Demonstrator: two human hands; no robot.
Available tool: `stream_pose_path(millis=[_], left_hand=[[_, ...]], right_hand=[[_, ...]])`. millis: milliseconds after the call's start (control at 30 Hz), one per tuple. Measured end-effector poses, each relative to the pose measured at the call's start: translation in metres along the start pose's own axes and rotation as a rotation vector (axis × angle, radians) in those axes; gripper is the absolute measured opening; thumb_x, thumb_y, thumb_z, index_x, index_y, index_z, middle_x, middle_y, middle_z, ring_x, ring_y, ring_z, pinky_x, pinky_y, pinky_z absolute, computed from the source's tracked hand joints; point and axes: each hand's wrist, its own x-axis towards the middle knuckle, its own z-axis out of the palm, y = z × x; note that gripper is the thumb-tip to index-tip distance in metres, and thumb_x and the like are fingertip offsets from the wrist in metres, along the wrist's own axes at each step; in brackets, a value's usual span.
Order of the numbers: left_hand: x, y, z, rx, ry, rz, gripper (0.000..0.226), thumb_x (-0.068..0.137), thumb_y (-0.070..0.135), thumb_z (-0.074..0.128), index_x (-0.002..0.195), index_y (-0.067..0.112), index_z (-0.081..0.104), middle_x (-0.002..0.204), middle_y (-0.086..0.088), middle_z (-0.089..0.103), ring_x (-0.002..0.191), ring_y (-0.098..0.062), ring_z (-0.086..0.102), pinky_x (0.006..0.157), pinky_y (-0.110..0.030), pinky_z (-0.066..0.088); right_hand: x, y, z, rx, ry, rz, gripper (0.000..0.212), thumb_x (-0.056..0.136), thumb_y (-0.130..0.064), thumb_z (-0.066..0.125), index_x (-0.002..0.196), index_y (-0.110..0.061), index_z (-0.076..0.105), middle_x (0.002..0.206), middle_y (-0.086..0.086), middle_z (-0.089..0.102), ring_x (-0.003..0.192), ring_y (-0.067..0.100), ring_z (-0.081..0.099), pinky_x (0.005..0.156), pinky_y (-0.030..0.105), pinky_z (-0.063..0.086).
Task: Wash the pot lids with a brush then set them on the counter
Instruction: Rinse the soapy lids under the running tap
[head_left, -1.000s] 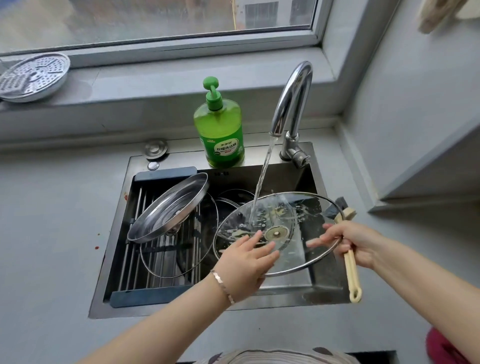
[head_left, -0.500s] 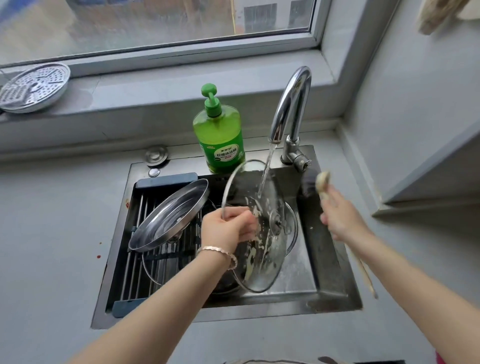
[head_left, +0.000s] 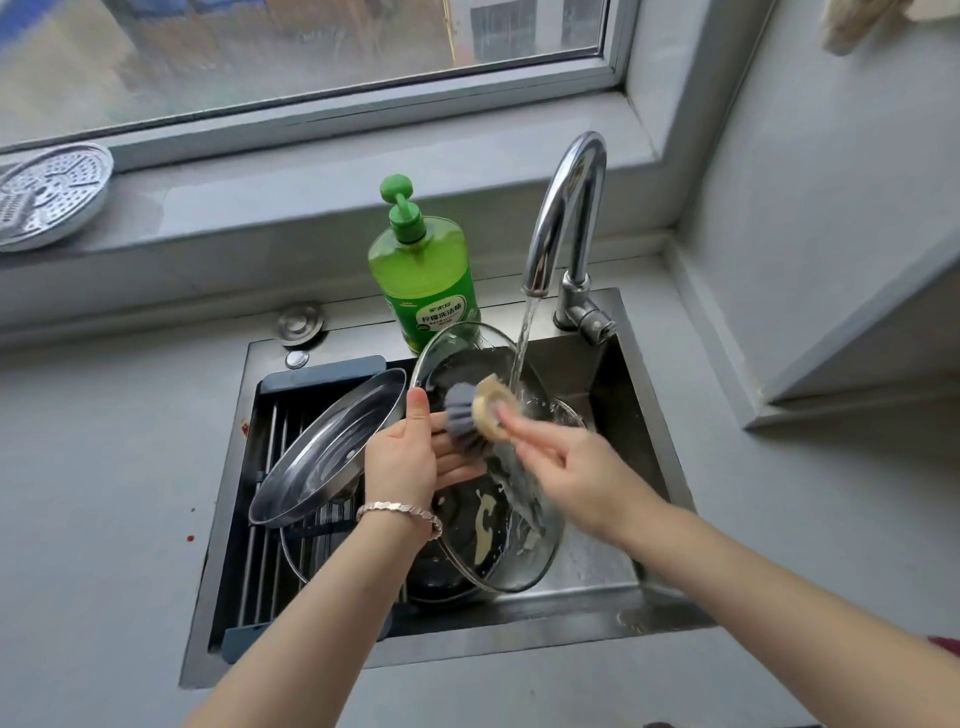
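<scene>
Scrubbing was the step in hand, by my reading: the left hand pinched the glass lid by its upper left rim, thumb on the near face and fingers spread behind the glass, holding it on edge over the sink under the stream from the tap. The right hand, blurred, was wrapped round the brush, whose grey bristles pressed the lid's near face close to the left fingers. Yellowish smears showed on the lower half of the glass, so this lid looked only part done. A steel lid leaned on the rack at the sink's left, with a second glass lid beneath it; neither sat on the counter. The next move likely called for working the bristles down over those smears while turning the lid by its rim, with a firm pinch, since wet glass would slip.
</scene>
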Motion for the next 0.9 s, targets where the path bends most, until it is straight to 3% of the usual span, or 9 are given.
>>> stream_pose_path(millis=[67,200,267,367,467,567,733,800,900], left_hand=[[0.001,0.0,-0.001,0.009,-0.016,-0.006,0.055,0.087,0.049,0.043,0.085,-0.001,0.065,0.074,-0.019,0.071,0.063,-0.029,0.07,0.056,-0.038,0.059],[-0.004,0.0,0.004,0.043,-0.074,0.014,0.051,0.088,0.045,0.044,0.084,-0.001,0.064,0.071,-0.019,0.071,0.063,-0.028,0.07,0.058,-0.037,0.059],[-0.004,0.002,0.005,0.049,-0.086,0.025,0.051,0.09,0.043,0.042,0.086,-0.002,0.065,0.072,-0.019,0.071,0.062,-0.028,0.07,0.056,-0.037,0.059],[-0.001,0.005,0.002,0.059,-0.102,0.039,0.047,0.089,0.041,0.043,0.083,0.0,0.065,0.072,-0.017,0.071,0.059,-0.027,0.07,0.054,-0.037,0.059],[-0.003,0.005,0.001,0.079,-0.124,0.041,0.047,0.089,0.041,0.044,0.082,-0.001,0.064,0.069,-0.019,0.07,0.06,-0.027,0.07,0.054,-0.037,0.059],[-0.006,0.002,0.004,0.113,-0.134,0.043,0.047,0.086,0.042,0.047,0.082,-0.002,0.065,0.074,-0.023,0.07,0.065,-0.032,0.07,0.056,-0.039,0.059],[-0.003,0.003,0.001,0.108,-0.154,0.032,0.047,0.085,0.042,0.047,0.08,-0.002,0.064,0.07,-0.02,0.071,0.062,-0.03,0.07,0.055,-0.038,0.059],[-0.004,0.003,0.0,0.101,-0.155,0.065,0.049,0.077,0.044,0.049,0.079,-0.002,0.065,0.068,-0.02,0.07,0.061,-0.03,0.07,0.054,-0.039,0.059],[-0.009,0.004,0.0,0.082,-0.159,0.101,0.048,0.075,0.042,0.049,0.081,-0.003,0.065,0.066,-0.019,0.07,0.059,-0.028,0.07,0.052,-0.038,0.058]], right_hand=[[-0.002,-0.001,-0.003,-0.05,-0.031,-0.03,0.038,0.097,-0.026,0.045,0.129,-0.046,0.045,0.088,0.007,0.07,0.057,0.02,0.055,0.062,0.035,0.048],[0.032,0.007,-0.034,-0.025,0.137,0.101,0.039,0.098,-0.024,0.043,0.135,-0.036,0.044,0.099,-0.006,0.067,0.075,0.012,0.064,0.072,0.03,0.051],[0.023,0.0,-0.028,0.004,0.063,0.046,0.039,0.098,-0.024,0.043,0.135,-0.036,0.044,0.087,-0.003,0.067,0.069,0.011,0.063,0.063,0.025,0.051],[-0.001,-0.011,-0.011,-0.07,-0.082,-0.097,0.037,0.096,-0.031,0.045,0.124,-0.055,0.046,0.097,0.007,0.071,0.087,0.023,0.067,0.08,0.037,0.055],[0.029,-0.003,-0.038,-0.1,0.04,0.008,0.037,0.097,-0.028,0.044,0.132,-0.041,0.047,0.094,0.001,0.071,0.067,0.013,0.062,0.065,0.032,0.051],[0.044,-0.004,-0.049,-0.127,0.129,0.048,0.039,0.097,-0.024,0.043,0.134,-0.036,0.045,0.114,-0.002,0.066,0.094,0.014,0.065,0.085,0.034,0.05],[0.033,-0.015,-0.036,-0.068,0.013,-0.084,0.035,0.095,-0.034,0.047,0.13,-0.043,0.048,0.116,-0.002,0.066,0.078,0.014,0.066,0.074,0.034,0.053],[0.053,0.005,-0.054,-0.039,0.116,0.052,0.039,0.094,-0.041,0.046,0.133,-0.036,0.046,0.087,-0.011,0.07,0.069,0.006,0.064,0.066,0.024,0.053],[0.074,0.031,-0.067,0.053,0.224,0.337,0.039,0.099,-0.026,0.04,0.136,-0.035,0.045,0.042,-0.008,0.034,0.032,0.006,0.029,0.034,0.015,0.025]])
